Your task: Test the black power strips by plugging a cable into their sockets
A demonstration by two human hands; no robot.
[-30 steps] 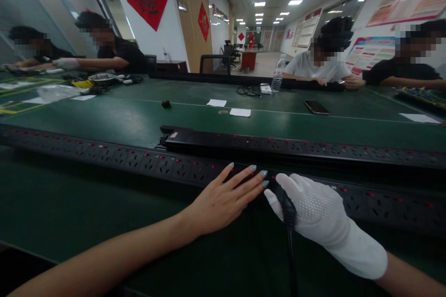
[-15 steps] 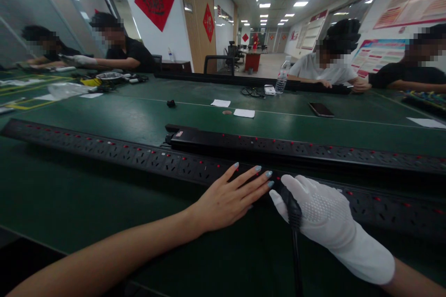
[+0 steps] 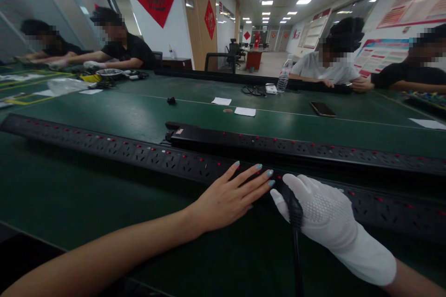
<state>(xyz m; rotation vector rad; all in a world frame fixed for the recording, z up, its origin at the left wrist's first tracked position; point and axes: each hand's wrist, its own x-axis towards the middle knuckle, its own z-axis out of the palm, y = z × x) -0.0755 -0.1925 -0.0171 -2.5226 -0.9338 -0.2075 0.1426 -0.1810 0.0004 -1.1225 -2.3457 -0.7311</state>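
Right hand (image 3: 322,211), white-gloved: grip closed round a black plug (image 3: 295,209), its cable (image 3: 298,260) running down out of view. Plug held at the near power strip (image 3: 139,154); whether seated, cannot tell, contact hidden by the hand. Left hand (image 3: 226,197), bare: grip open, laid spread across the same strip, just left of the plug. Second power strip (image 3: 251,143) lies close behind. Farther out on the green bench (image 3: 104,204): paper slip (image 3: 245,112), dark phone (image 3: 323,109), clear bottle (image 3: 284,75). Beyond, person in white shirt (image 3: 322,72).
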